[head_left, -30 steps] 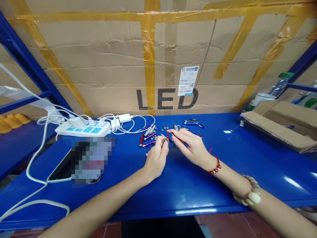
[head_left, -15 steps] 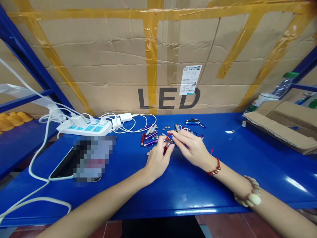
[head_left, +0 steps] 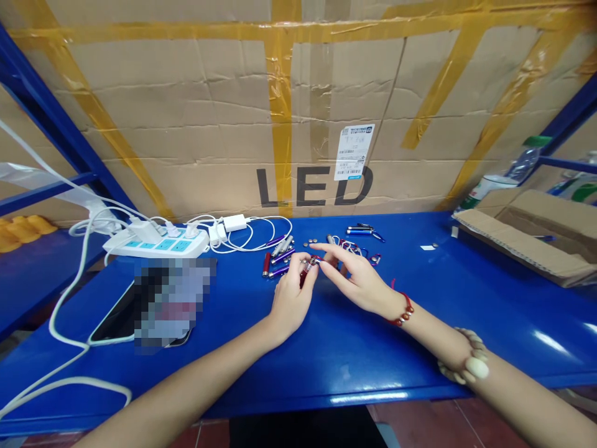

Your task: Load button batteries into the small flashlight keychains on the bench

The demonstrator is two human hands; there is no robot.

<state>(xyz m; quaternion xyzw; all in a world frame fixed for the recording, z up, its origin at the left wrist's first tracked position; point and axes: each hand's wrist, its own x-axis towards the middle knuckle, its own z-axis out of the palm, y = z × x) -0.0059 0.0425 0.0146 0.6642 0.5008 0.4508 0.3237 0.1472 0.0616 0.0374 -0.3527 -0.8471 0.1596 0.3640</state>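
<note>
My left hand is closed around a small red keychain flashlight, most of it hidden by the fingers. At its silvery upper end is a red clip. My right hand pinches this clip between thumb and forefinger; the other fingers are loosely bent. Beyond my left hand lie a red flashlight, purple flashlights and silver ones. Coloured clips and cords lie behind my right hand, partly covered by it.
A white power strip with tangled cables and a partly blurred phone occupy the left. Several button cells and blue flashlights lie farther back. An open cardboard box stands right. A large taped carton forms the back.
The red clip stood up as a loop above the flashlight and now lies lower, with my right fingertips over it. Both hands appear slightly farther left as the view shifts.
</note>
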